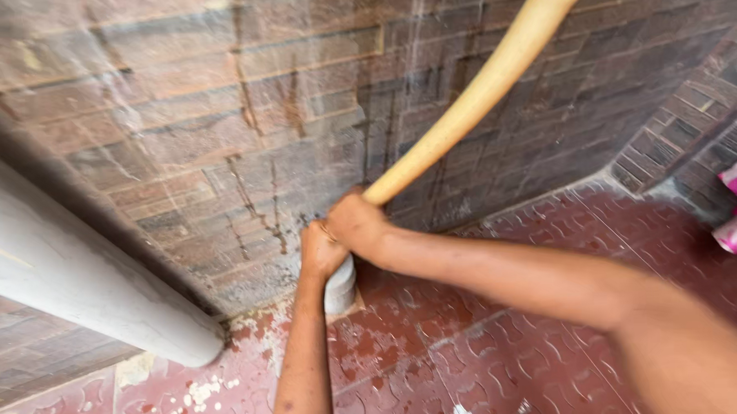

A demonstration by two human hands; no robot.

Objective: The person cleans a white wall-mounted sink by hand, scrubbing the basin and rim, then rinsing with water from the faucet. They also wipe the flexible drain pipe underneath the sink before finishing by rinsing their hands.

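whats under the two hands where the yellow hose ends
A short grey pipe stub stands on the red patterned floor under the left hand and right hand. The yellow hose end is covered.

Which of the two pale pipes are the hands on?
The short upright pipe stub at the wall's foot, under the left hand and right hand; the big slanting pipe lies untouched.

Yellowish hose [479, 89], curving down from upper right, lower end at short grey pipe stub [340, 288] by brick wall base

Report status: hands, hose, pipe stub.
Right hand gripping yellow hose end. Left hand clamped on white pipe stub at brick wall. Nothing obstructing.
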